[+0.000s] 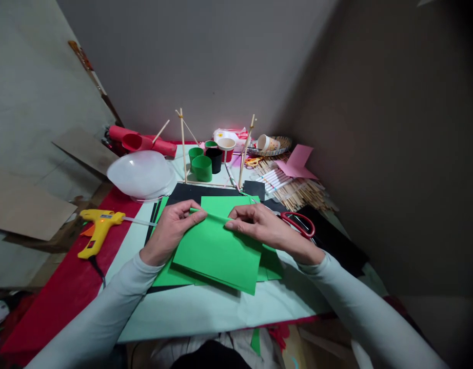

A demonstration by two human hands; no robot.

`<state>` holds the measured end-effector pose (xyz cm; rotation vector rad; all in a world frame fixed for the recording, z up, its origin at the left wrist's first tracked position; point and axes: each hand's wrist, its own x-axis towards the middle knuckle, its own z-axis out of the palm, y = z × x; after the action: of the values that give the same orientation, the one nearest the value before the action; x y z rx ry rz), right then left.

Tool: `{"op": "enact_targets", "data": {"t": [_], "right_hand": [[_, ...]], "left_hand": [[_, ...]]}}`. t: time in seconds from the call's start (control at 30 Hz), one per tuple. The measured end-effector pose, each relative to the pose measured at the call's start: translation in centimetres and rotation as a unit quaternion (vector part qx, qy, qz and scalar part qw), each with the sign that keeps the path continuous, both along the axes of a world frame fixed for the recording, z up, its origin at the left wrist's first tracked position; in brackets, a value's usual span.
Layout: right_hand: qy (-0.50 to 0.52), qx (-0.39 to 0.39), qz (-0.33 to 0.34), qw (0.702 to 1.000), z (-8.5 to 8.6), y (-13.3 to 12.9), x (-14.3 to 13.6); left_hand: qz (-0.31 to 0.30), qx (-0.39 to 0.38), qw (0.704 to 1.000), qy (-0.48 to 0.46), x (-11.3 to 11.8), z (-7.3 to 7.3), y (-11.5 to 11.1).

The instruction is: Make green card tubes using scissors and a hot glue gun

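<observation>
A folded sheet of green paper (217,251) is held up between my two hands over more green paper. My left hand (177,223) pinches its upper edge near the left corner, thumb against fingers. On the same folded edge, farther right, my right hand (255,223) pinches with thumb and index finger. The sheet's lower edge shows two layers, slightly apart. Beneath lie green sheets (169,279) and black sheets (190,192). Scissors with red handles (300,225) rest just beyond my right hand, their blades partly hidden by it.
A yellow glue gun (100,228) lies at the left on red cloth. Behind stand a wooden stick frame (183,148), green cups (201,169) and a black cup (214,160). A translucent lid (140,174) is at the left. White markers (275,179) and sticks (306,192) lie at the right.
</observation>
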<state>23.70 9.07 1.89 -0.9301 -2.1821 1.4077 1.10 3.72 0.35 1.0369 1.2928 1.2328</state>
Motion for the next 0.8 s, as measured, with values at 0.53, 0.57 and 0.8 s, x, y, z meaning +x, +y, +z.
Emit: {"op": "enact_targets", "data": {"t": [0.53,0.57,0.8], "right_hand": [[0.159,0.05,-0.244,0.955,-3.3,-1.8,-3.1],[0.154,0.052,-0.242,0.956,-3.3,-1.9,-3.1],[0.113,0.097,-0.264,0.953,-5.0,-1.7,-3.7]], "left_hand": [[0.038,0.002,0.988,-0.146,3.1,-2.2,-0.7],[0.043,0.004,0.989,-0.141,3.1,-2.4,-0.7],[0.071,0.021,0.993,-0.096,2.1,-4.1,-0.4]]}}
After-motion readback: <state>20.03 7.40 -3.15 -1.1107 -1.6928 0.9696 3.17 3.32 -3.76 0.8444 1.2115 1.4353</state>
